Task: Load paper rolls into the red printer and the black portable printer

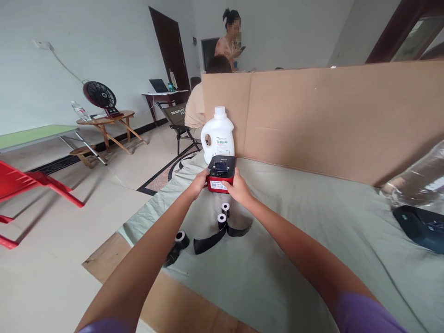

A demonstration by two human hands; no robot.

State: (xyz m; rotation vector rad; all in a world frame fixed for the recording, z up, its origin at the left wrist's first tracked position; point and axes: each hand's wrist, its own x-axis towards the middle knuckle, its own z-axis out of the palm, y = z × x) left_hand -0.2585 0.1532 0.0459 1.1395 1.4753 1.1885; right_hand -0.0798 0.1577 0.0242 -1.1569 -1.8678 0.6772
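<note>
My left hand (200, 182) and my right hand (240, 186) grip the two sides of a red-and-black, box-shaped device (221, 174) that resembles a label printer. Its black top has a dark, shiny patch, and a white label with printed codes is on the red front. Directly behind it stands a white detergent jug (219, 134), its base partly hidden. Nearer to me, two black ribbon rolls with white cores, a rear roll (225, 209) and a front roll (222, 221), stand close together with black strips (209, 243) trailing. Another black roll (181, 239) sits by my left forearm.
A cardboard panel (326, 115) walls off the far side of the cloth-covered surface (294, 222). A plastic-wrapped package (418, 173) and a dark object (421, 226) lie at right. Beyond, one person (196, 106) sits and another (227, 44) holds a phone.
</note>
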